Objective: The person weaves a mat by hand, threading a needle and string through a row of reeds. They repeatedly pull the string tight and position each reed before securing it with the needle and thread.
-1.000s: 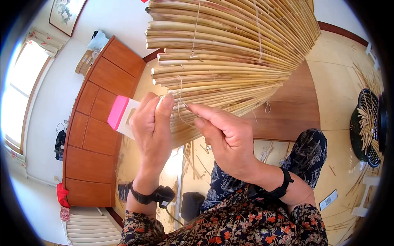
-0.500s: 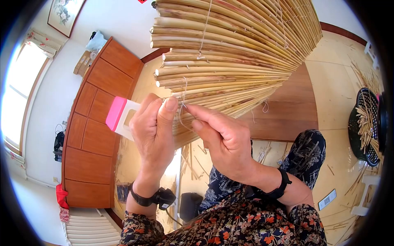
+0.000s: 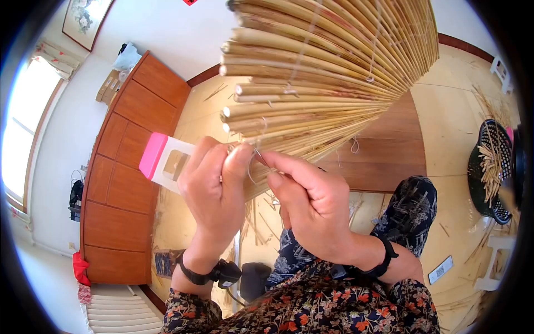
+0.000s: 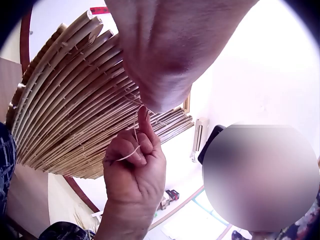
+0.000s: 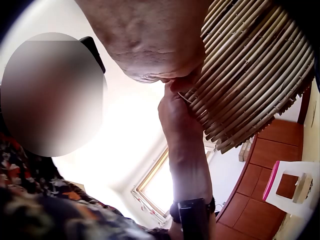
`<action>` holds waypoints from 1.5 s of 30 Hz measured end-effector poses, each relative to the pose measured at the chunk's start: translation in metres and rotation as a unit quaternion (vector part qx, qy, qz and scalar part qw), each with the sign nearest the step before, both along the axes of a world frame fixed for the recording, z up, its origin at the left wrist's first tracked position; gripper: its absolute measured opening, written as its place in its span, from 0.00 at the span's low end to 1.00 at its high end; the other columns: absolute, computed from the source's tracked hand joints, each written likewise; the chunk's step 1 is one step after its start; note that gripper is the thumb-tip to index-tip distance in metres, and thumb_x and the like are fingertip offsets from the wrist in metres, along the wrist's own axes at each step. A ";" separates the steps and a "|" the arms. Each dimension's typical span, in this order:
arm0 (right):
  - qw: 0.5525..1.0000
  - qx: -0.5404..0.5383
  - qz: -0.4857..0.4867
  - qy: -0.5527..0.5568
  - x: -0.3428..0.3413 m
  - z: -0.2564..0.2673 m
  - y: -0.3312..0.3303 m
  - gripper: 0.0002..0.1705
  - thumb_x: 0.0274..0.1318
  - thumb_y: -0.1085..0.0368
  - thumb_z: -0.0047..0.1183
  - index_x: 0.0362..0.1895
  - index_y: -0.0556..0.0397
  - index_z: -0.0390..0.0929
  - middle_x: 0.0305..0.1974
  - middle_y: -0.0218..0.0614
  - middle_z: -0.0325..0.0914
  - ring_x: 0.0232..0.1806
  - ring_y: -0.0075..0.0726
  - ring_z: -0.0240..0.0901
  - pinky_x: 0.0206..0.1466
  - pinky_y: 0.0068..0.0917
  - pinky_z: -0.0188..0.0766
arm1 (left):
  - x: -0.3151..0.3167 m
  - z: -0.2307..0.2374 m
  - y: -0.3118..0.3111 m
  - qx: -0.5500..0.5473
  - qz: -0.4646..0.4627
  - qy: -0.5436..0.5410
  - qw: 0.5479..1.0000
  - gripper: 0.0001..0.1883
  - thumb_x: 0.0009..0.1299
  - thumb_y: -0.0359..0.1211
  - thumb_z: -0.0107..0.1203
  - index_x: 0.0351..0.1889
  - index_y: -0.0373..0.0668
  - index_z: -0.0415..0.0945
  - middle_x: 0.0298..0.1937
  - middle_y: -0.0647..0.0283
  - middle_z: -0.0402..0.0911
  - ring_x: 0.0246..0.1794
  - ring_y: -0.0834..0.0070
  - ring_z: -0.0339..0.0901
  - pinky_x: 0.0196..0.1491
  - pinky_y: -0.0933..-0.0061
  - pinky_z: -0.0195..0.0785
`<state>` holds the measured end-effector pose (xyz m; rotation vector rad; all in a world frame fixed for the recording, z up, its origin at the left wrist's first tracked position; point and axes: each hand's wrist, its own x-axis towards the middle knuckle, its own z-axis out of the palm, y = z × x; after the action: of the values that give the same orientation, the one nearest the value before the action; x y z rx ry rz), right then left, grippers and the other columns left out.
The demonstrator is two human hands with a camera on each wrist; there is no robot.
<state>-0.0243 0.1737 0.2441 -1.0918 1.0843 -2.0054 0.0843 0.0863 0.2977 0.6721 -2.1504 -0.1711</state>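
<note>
A fan-shaped mat of tan reed stalks [image 3: 334, 67], tied across with thin cord, spreads above both hands in the head view. At its near edge the left hand [image 3: 214, 183] pinches the stalk ends between thumb and curled fingers. The right hand [image 3: 311, 206] is close beside it, holding a thin needle-like tool [image 3: 260, 156] between thumb and index finger. A pale cord [image 3: 250, 172] loops between the hands. In the left wrist view, cord [image 4: 136, 122] runs over the curled fingers of the right hand [image 4: 132, 170]. The exact grip of the left fingertips is partly hidden.
A brown wooden board [image 3: 389, 145] lies beneath the mat. A white stool with a pink edge [image 3: 167, 161] stands left, before a wooden cabinet [image 3: 119, 189]. A dark basket of reed pieces [image 3: 489, 167] is at the right, with a phone-sized card [image 3: 440, 270] on the floor.
The near ends of the mat have shifted right and slightly down in the head view. Both hands have moved slightly down with them, keeping their holds.
</note>
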 end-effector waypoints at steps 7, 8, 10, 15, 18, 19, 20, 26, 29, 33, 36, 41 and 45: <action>0.985 0.109 0.022 -0.131 -0.018 -0.024 0.090 0.15 0.67 0.72 0.47 0.55 0.60 0.76 0.20 0.29 0.73 0.17 0.13 0.66 0.20 0.15 0.62 | -0.024 -0.029 0.062 -0.112 -0.066 -0.083 0.988 0.12 0.61 0.35 0.65 0.31 0.34 0.79 0.24 0.60 0.72 0.21 0.66 0.70 0.23 0.69 0.62; 0.978 0.124 0.031 -0.165 -0.023 -0.029 0.100 0.12 0.68 0.71 0.46 0.51 0.60 0.76 0.18 0.28 0.70 0.15 0.14 0.63 0.19 0.16 0.63 | -0.029 -0.036 0.070 -0.093 -0.078 -0.074 0.990 0.12 0.61 0.35 0.65 0.31 0.34 0.79 0.24 0.60 0.72 0.21 0.66 0.70 0.23 0.69 0.62; 0.966 0.124 0.036 -0.224 -0.029 -0.057 0.118 0.10 0.69 0.70 0.46 0.49 0.60 0.76 0.17 0.28 0.68 0.14 0.15 0.62 0.18 0.16 0.64 | -0.039 -0.049 0.083 -0.130 -0.100 -0.137 0.977 0.16 0.62 0.39 0.65 0.36 0.34 0.81 0.25 0.61 0.73 0.21 0.67 0.70 0.23 0.70 0.63; 0.936 0.080 0.067 -0.335 -0.025 -0.111 0.147 0.09 0.70 0.69 0.40 0.47 0.55 0.73 0.19 0.26 0.65 0.17 0.18 0.59 0.16 0.23 0.64 | -0.050 -0.074 0.095 -0.146 -0.181 -0.181 0.956 0.18 0.66 0.42 0.62 0.38 0.33 0.80 0.26 0.61 0.73 0.21 0.68 0.70 0.23 0.71 0.63; 0.929 0.115 0.106 -0.336 -0.027 -0.126 0.157 0.11 0.71 0.66 0.38 0.48 0.54 0.72 0.19 0.24 0.63 0.17 0.17 0.57 0.17 0.22 0.62 | -0.045 -0.076 0.096 -0.176 -0.204 -0.222 0.937 0.21 0.69 0.46 0.57 0.38 0.32 0.80 0.27 0.60 0.74 0.23 0.67 0.72 0.23 0.72 0.64; 0.922 0.129 0.142 -0.336 -0.028 -0.131 0.157 0.13 0.72 0.64 0.36 0.48 0.54 0.72 0.19 0.24 0.61 0.17 0.16 0.56 0.18 0.22 0.62 | -0.045 -0.078 0.095 -0.172 -0.207 -0.224 0.937 0.21 0.69 0.46 0.57 0.38 0.32 0.80 0.27 0.60 0.74 0.23 0.67 0.72 0.23 0.72 0.64; 0.916 0.157 0.163 -0.331 -0.028 -0.134 0.157 0.18 0.74 0.56 0.33 0.47 0.55 0.72 0.17 0.22 0.57 0.16 0.16 0.54 0.19 0.21 0.61 | -0.045 -0.079 0.093 -0.175 -0.207 -0.219 0.937 0.21 0.69 0.46 0.57 0.38 0.32 0.80 0.28 0.60 0.74 0.23 0.67 0.72 0.24 0.72 0.65; 0.887 0.171 0.164 -0.397 -0.034 -0.131 0.160 0.06 0.71 0.66 0.44 0.39 0.54 0.71 0.17 0.26 0.59 0.14 0.21 0.54 0.17 0.25 0.61 | -0.052 -0.078 0.093 -0.176 -0.218 -0.231 0.932 0.21 0.69 0.45 0.59 0.39 0.31 0.80 0.29 0.60 0.76 0.24 0.68 0.73 0.25 0.72 0.67; 0.884 0.157 0.140 -0.418 -0.032 -0.125 0.160 0.06 0.71 0.68 0.42 0.40 0.54 0.71 0.18 0.26 0.60 0.15 0.21 0.55 0.17 0.25 0.62 | -0.054 -0.076 0.092 -0.174 -0.224 -0.240 0.929 0.21 0.69 0.44 0.59 0.40 0.30 0.80 0.29 0.59 0.76 0.24 0.68 0.73 0.25 0.73 0.68; 0.896 0.120 0.143 -0.403 -0.033 -0.115 0.160 0.06 0.71 0.69 0.41 0.40 0.55 0.71 0.19 0.27 0.61 0.16 0.20 0.56 0.17 0.25 0.64 | -0.059 -0.077 0.093 -0.191 -0.229 -0.252 0.921 0.21 0.71 0.43 0.57 0.40 0.29 0.80 0.29 0.59 0.76 0.24 0.69 0.73 0.24 0.74 0.68; 0.913 0.132 0.038 -0.384 -0.032 -0.091 0.164 0.08 0.71 0.69 0.40 0.44 0.57 0.72 0.20 0.28 0.63 0.17 0.18 0.57 0.17 0.23 0.68 | -0.065 -0.074 0.098 -0.202 -0.234 -0.270 0.912 0.21 0.72 0.42 0.55 0.40 0.28 0.79 0.29 0.58 0.76 0.23 0.70 0.74 0.23 0.75 0.68; 0.916 0.131 -0.008 -0.378 -0.024 -0.086 0.157 0.08 0.70 0.70 0.42 0.44 0.59 0.74 0.20 0.30 0.66 0.16 0.18 0.58 0.16 0.24 0.69 | -0.064 -0.077 0.092 -0.225 -0.244 -0.259 0.907 0.21 0.73 0.42 0.53 0.40 0.26 0.80 0.28 0.58 0.76 0.22 0.70 0.74 0.23 0.76 0.68; 0.898 0.205 -0.018 -0.389 -0.027 -0.088 0.155 0.07 0.69 0.72 0.44 0.41 0.61 0.75 0.20 0.31 0.68 0.14 0.18 0.58 0.16 0.25 0.70 | -0.064 -0.076 0.088 -0.258 -0.255 -0.271 0.892 0.22 0.74 0.42 0.53 0.39 0.25 0.80 0.28 0.58 0.76 0.23 0.70 0.75 0.23 0.76 0.69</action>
<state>-0.0511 0.3288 0.1560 -0.0155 0.9963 -1.8382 0.0206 0.1745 0.2218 -0.1997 -2.7105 0.3478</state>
